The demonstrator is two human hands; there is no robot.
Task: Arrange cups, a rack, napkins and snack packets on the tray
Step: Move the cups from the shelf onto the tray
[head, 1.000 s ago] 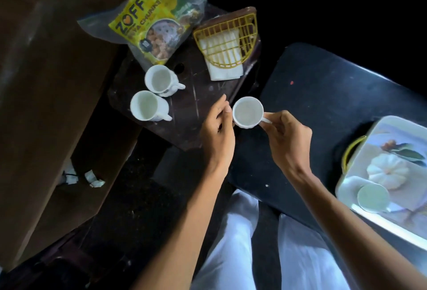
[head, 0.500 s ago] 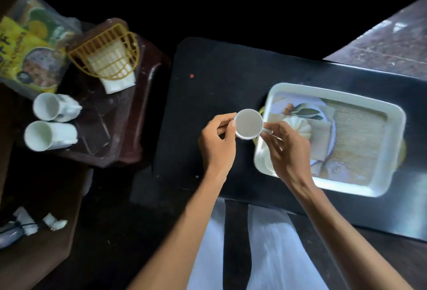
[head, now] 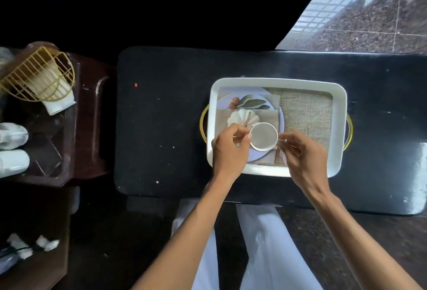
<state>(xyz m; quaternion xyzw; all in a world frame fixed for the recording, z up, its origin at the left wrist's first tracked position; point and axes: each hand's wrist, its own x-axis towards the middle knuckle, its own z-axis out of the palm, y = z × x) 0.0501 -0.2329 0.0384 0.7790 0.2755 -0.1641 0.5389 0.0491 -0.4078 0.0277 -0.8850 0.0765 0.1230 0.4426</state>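
Cups are the matter in hand just now: one white cup (head: 263, 136) is being held over the near left part of the tray (head: 339, 127), mouth upward, and whether its base is touching the tray floor I cannot tell. The right hand (head: 305, 159) is pinching the small handle on the cup's right side between thumb and fingers, while the left hand (head: 228, 151) is steadying the rim on the other side with its fingertips, the rest of that hand loosely curled. The tray is sitting on the dark worktop (head: 161, 116), its printed floor otherwise bare as far as I can see. Two more cups (head: 13, 147) are lying on their sides on the brown stand (head: 90, 114) at the far left, with the yellow wire rack (head: 37, 74) and the white napkins (head: 60, 104) tucked in it just beyond them. Judging from this, the step is the placing of the first cup; the next move is calling for a gentle lowering and release, then a reach leftward for the remaining cups. Snack packets are not clearly showing.
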